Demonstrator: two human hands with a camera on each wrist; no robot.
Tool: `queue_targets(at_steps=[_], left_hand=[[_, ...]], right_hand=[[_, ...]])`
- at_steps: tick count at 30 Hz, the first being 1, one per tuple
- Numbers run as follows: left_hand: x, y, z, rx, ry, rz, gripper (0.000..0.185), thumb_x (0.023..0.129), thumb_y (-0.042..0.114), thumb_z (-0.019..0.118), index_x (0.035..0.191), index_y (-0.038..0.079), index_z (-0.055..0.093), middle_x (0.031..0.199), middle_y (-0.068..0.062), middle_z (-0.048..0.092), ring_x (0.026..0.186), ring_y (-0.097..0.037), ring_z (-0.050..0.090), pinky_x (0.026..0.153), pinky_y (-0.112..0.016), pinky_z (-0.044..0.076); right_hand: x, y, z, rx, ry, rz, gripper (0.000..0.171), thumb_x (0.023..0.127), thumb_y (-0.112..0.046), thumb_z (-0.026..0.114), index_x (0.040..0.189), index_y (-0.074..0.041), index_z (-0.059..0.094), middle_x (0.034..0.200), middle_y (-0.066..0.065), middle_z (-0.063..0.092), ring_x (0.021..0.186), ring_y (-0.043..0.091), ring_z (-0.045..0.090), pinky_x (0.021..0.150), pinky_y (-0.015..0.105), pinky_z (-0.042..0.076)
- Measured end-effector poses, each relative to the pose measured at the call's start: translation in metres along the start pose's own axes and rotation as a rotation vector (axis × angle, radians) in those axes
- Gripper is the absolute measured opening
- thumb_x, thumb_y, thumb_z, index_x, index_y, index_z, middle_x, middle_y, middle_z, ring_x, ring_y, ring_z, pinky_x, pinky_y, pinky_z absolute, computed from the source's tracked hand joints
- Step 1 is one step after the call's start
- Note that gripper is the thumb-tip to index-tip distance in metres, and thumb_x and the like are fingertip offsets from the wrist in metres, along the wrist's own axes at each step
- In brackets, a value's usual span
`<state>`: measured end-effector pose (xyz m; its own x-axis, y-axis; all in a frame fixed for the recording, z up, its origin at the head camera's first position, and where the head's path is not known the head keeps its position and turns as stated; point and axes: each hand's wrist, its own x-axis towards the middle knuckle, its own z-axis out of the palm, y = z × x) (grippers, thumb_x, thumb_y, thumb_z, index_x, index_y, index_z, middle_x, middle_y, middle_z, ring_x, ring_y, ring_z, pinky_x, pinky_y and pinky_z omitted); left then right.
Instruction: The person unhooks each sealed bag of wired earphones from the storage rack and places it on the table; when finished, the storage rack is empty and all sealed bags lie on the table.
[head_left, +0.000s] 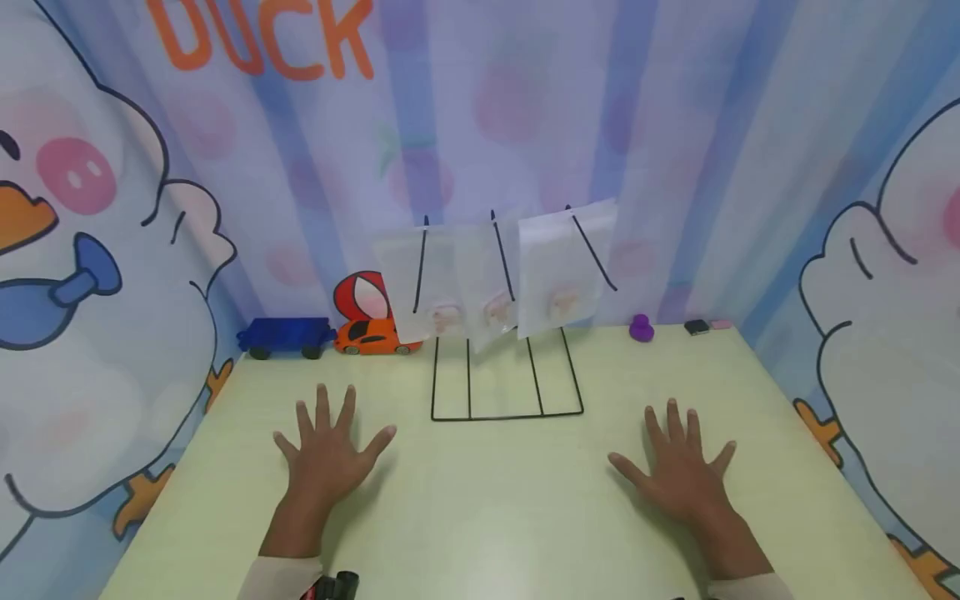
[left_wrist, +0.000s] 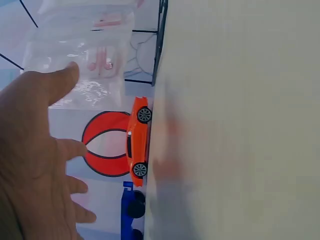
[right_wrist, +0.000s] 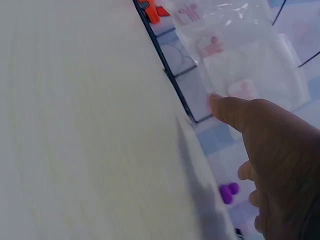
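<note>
My left hand (head_left: 327,460) is spread with straight fingers over the left part of the pale table, holding nothing. On the right side my right hand (head_left: 681,479) is likewise spread and holds nothing. Between and beyond them stands a black wire rack (head_left: 507,417) with three hooks. From these hang clear plastic bags: a left bag (head_left: 408,267), a middle bag (head_left: 480,258) and a right bag (head_left: 551,267), each with a small pinkish item low inside. The left wrist view shows the left thumb in front of a bag, apart or touching cannot be told.
Along the back edge stand a blue toy wagon (head_left: 287,337), an orange toy car (head_left: 375,337), a purple duck-like toy (head_left: 641,327), a small black block (head_left: 696,327) and a pink block (head_left: 721,324). A printed curtain (head_left: 525,108) rises behind. A black object (head_left: 345,585) shows by the left sleeve.
</note>
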<state>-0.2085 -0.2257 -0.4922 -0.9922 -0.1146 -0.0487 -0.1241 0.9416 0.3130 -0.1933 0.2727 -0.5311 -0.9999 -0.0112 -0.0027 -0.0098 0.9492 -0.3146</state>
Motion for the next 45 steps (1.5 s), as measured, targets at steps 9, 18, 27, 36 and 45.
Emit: queue_targets(at_steps=[9,18,27,36,45], left_hand=[[0.067,-0.001,0.005,-0.447,0.106,0.195,0.079,0.106,0.053,0.068,0.170,0.016,0.040,0.182,-0.022,0.014,0.167,-0.053,0.020,0.128,-0.081,0.020],[0.118,0.016,0.013,-0.786,0.164,0.184,0.053,0.104,0.030,0.077,0.154,0.019,0.063,0.184,-0.006,0.019,0.171,-0.041,0.017,0.134,-0.068,0.024],[0.149,0.031,0.010,-0.848,0.067,0.199,0.045,0.098,0.040,0.083,0.140,0.026,0.076,0.184,0.000,0.022,0.171,-0.039,0.015,0.132,-0.075,0.019],[0.156,0.043,0.011,-0.953,0.042,0.192,0.041,0.097,0.020,0.083,0.138,0.023,0.078,0.163,-0.010,0.059,0.156,-0.034,0.044,0.131,-0.066,0.030],[0.157,0.062,0.015,-0.847,-0.050,0.248,0.048,0.096,0.033,0.085,0.142,0.030,0.074,0.166,-0.006,0.056,0.162,-0.037,0.038,0.129,-0.075,0.026]], right_hand=[[0.044,-0.024,0.024,0.189,-0.052,-0.098,0.097,0.106,-0.070,0.051,0.175,-0.009,0.021,0.183,0.025,0.003,0.170,0.051,-0.002,0.117,0.090,-0.015],[0.084,-0.050,0.031,0.270,-0.035,-0.151,0.088,0.107,-0.064,0.055,0.174,-0.014,0.027,0.183,0.022,0.013,0.171,0.046,0.006,0.120,0.087,-0.017],[0.095,-0.053,0.033,0.240,-0.052,-0.157,0.082,0.108,-0.063,0.055,0.173,-0.018,0.033,0.182,0.022,0.017,0.171,0.046,0.006,0.121,0.086,-0.017],[0.093,-0.054,0.034,0.230,-0.038,-0.190,0.077,0.109,-0.061,0.054,0.171,-0.018,0.039,0.182,0.022,0.019,0.171,0.047,0.007,0.121,0.086,-0.015],[0.096,-0.052,0.037,0.197,-0.053,-0.162,0.084,0.110,-0.061,0.050,0.173,-0.008,0.030,0.183,0.019,0.018,0.171,0.044,0.008,0.123,0.085,-0.013]])
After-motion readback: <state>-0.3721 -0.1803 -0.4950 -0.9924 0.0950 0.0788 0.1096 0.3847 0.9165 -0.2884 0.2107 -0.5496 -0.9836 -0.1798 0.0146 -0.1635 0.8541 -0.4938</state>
